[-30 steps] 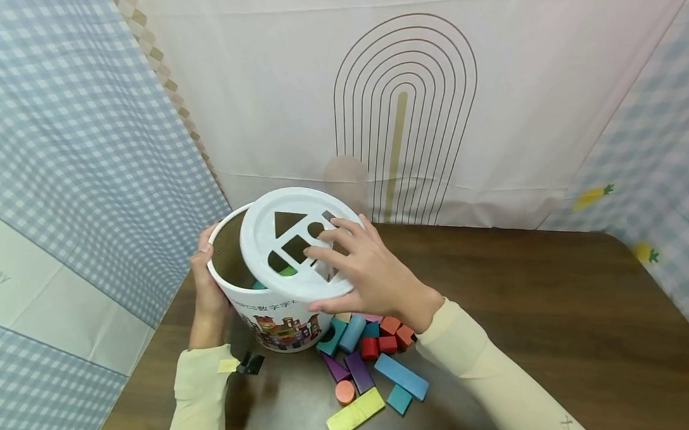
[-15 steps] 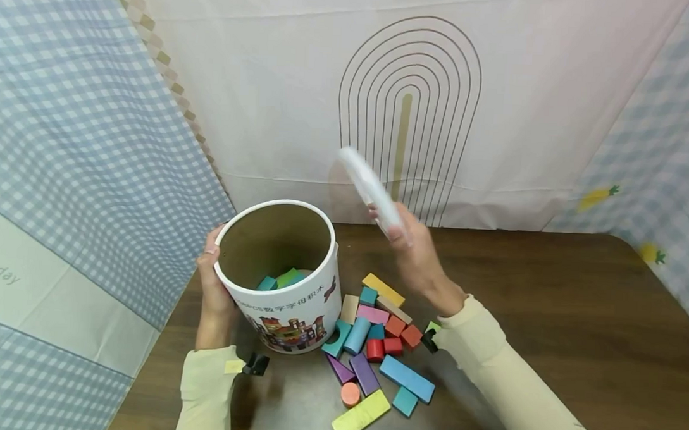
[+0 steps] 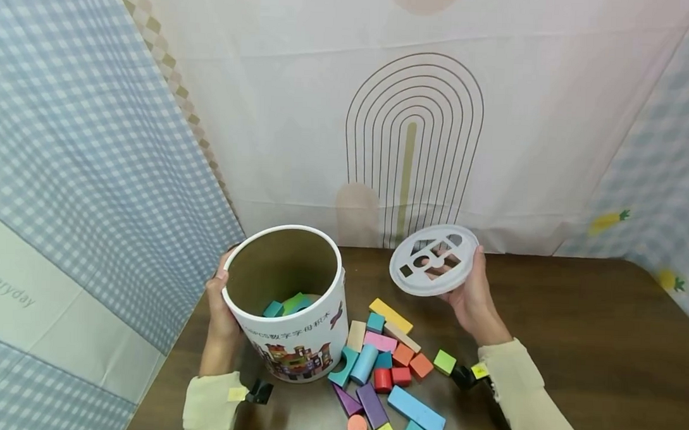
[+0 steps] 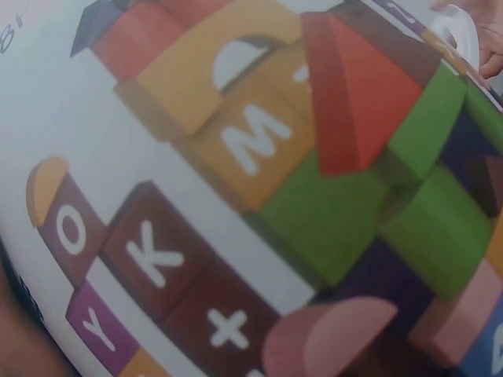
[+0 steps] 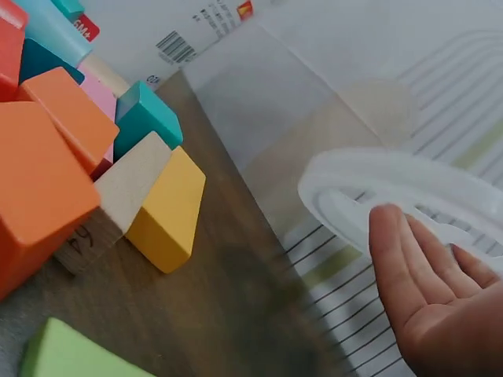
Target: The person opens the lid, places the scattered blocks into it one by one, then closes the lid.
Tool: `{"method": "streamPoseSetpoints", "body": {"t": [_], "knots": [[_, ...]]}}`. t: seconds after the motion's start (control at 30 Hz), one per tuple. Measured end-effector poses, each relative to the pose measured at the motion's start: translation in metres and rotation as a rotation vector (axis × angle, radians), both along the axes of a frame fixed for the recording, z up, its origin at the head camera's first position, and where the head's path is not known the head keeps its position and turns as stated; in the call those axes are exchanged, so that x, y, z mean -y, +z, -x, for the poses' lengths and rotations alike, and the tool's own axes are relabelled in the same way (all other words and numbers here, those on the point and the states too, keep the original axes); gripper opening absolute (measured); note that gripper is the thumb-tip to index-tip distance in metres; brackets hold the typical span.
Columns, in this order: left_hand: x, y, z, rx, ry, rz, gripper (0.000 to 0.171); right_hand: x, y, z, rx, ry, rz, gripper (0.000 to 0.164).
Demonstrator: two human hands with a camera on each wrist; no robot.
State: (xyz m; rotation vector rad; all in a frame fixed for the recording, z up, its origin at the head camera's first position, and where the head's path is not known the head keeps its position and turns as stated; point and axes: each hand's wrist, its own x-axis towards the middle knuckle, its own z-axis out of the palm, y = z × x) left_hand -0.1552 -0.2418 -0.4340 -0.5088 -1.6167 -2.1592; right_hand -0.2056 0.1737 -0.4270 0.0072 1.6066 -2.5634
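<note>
A white bucket (image 3: 338,328) with printed block pictures stands at left centre in the head view. Inside it, green and teal blocks (image 3: 289,305) lie at the bottom. My left hand (image 3: 221,318) grips the bucket's left side, thumb near the rim; the left wrist view shows mainly the printed bucket wall (image 4: 236,259). Raised over the back of the table, my right hand (image 3: 471,302) holds a white lid (image 3: 409,282) with shaped cut-outs. The lid tilts, its edge by the thumb, with fingers beneath. In the right wrist view those fingers (image 5: 416,267) reach under the lid (image 5: 338,169).
Loose coloured blocks (image 3: 372,402) are scattered on the brown table (image 3: 580,324) right of the bucket, among them a yellow bar (image 3: 390,314), a blue bar (image 3: 416,412) and a green cube (image 3: 444,362). A patterned cloth (image 3: 301,144) hangs behind the table.
My right hand has lifted the lid off the bucket, turned it and carried it right and then lower. The left hand stays at the bucket, and the head view has tipped up slightly.
</note>
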Motion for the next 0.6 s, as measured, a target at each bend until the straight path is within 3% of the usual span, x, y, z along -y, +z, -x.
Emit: {"method": "streamPoseSetpoints", "body": {"t": [0.27,0.4,0.5,0.6], "knots": [[0.004,-0.007,0.002,0.025,0.007,0.032,0.064,-0.018,-0.018,-0.014,0.215,-0.033,0.097,0.074],[0.004,-0.006,0.002,0.030,0.010,0.030,0.064,-0.028,-0.023,-0.014,0.236,0.008,0.106,0.070],[0.003,-0.004,0.002,0.026,0.007,-0.002,0.062,-0.031,-0.026,-0.012,0.231,0.015,0.020,0.072],[0.004,-0.004,0.001,0.027,-0.001,-0.032,0.061,-0.031,-0.028,-0.011,0.234,-0.021,-0.167,0.075]]}}
